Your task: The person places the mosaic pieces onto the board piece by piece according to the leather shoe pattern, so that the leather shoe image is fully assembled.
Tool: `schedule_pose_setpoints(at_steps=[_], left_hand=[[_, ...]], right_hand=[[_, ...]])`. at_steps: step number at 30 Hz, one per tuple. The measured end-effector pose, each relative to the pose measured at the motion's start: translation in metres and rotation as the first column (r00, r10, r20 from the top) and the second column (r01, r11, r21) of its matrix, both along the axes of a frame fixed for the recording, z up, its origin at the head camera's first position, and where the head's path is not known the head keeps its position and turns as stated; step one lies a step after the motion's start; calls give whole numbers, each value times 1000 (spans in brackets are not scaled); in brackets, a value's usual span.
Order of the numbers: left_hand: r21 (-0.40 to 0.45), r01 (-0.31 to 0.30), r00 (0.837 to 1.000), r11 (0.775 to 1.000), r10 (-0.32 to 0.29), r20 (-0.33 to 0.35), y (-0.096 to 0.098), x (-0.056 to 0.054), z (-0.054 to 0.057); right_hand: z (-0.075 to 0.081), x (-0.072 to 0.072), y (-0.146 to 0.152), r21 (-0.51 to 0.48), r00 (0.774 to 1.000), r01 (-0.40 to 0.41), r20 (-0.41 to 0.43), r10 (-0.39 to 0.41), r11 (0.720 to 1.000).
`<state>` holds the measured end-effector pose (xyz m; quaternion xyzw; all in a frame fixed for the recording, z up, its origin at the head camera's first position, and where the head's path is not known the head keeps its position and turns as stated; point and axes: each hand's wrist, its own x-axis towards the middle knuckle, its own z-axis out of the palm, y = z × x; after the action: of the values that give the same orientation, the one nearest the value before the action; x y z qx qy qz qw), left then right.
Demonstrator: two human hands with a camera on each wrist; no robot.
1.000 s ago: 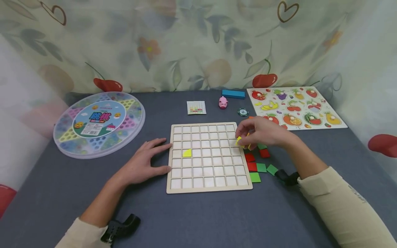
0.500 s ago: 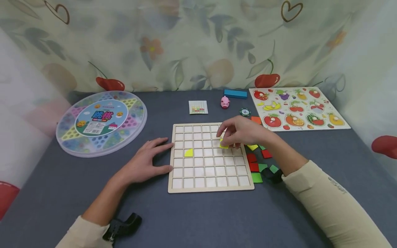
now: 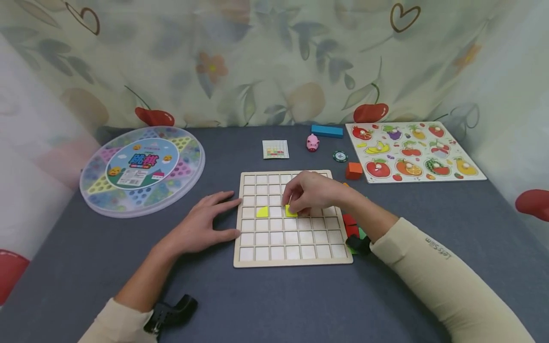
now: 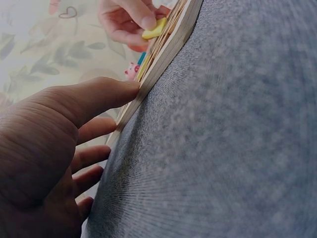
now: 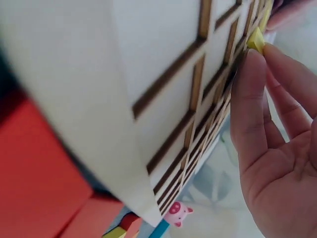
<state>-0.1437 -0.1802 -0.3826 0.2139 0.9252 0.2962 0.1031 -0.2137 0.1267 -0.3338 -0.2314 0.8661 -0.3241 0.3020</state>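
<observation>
A wooden grid board (image 3: 293, 262) with white square cells lies on the dark cloth. My right hand (image 3: 315, 193) is over its middle, pinching a yellow tile (image 3: 291, 211) between thumb and fingertips, right at a cell. In the right wrist view that yellow tile (image 5: 256, 40) shows close over the grid. Another yellow tile (image 3: 262, 212), with one rounded corner, sits in a cell to the left. My left hand (image 3: 201, 221) spreads along the board's left edge, thumb and fingertips touching it. The left wrist view shows the thumb (image 4: 106, 94) against the wooden side.
Red tiles (image 3: 352, 230) and green ones lie right of the board, partly under my right arm. Behind stand an orange block (image 3: 353, 170), poker chip (image 3: 340, 156), pink pig (image 3: 312, 142), blue bar (image 3: 327, 131) and patterned card (image 3: 276, 149). A fruit puzzle (image 3: 416, 152) and round game box (image 3: 141, 209) flank them.
My right hand has carried the yellow tile leftward from the board's right edge to its middle, uncovering the orange block. My left hand stays at the left edge.
</observation>
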Motion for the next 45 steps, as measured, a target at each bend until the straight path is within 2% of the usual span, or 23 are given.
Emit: schedule_pose_setpoints(at_steps=[10,19,30,35,39,45], left_hand=[[5,2,1000,1000,-2,2,2,1,2],[-7,-8,1000,1000,8,1,1,1,0],[-13,-8,1000,1000,8,5,2,0,0],[-13,-7,1000,1000,7,4,2,0,0],[-10,-3,1000,1000,3,1,2,0,1],[-11,3,1000,1000,-3,-3,2,1,1]], right_hand=[[1,4,-12,79,997,32,-77,-26,996],[5,7,-18,154,987,17,-162,8,988],[6,9,-18,155,976,-19,-213,52,988],[10,9,-12,144,978,-29,-198,58,989],[19,11,-4,144,983,-30,-172,55,989],[28,14,18,160,974,-21,-221,57,987]])
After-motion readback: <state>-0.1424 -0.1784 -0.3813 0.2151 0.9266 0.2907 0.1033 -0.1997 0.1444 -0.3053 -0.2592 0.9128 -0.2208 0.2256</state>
